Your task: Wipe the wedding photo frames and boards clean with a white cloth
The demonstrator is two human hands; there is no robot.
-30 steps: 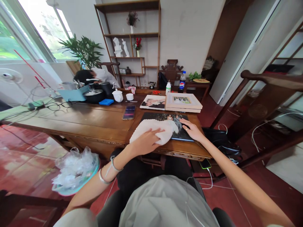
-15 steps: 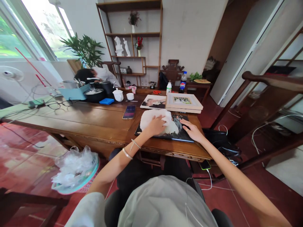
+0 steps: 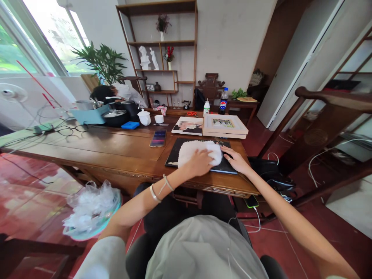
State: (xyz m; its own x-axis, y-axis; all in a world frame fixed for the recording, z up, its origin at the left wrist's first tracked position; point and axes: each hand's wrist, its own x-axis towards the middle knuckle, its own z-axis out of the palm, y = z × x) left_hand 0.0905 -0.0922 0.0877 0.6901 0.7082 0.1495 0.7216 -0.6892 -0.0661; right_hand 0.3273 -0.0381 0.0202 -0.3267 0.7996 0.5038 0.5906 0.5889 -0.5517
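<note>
My left hand (image 3: 200, 162) lies palm down on a white fluffy cloth (image 3: 186, 151), its fingers spread, pressing it against a dark photo panel (image 3: 172, 155). The cloth covers the panel's middle. My right hand (image 3: 236, 159) rests flat at the panel's right side with fingers stretched out, its fingertips close to the cloth's right edge. The panel lies flat near the front edge of the wooden table (image 3: 130, 151). Much of its picture is hidden beneath the cloth and hands.
Behind the panel lie a light framed picture (image 3: 241, 124) and a photo print (image 3: 186, 126). A phone (image 3: 158, 138) is to the left. Further back stand a cola bottle (image 3: 223, 102), a white bottle (image 3: 206, 108) and a white teapot (image 3: 144, 117). A basket with plastic bags (image 3: 90, 211) sits on the floor.
My left hand has slid the cloth to the right and slightly toward me, uncovering the panel's left part and covering the printed figures. My right hand has stayed nearly still.
</note>
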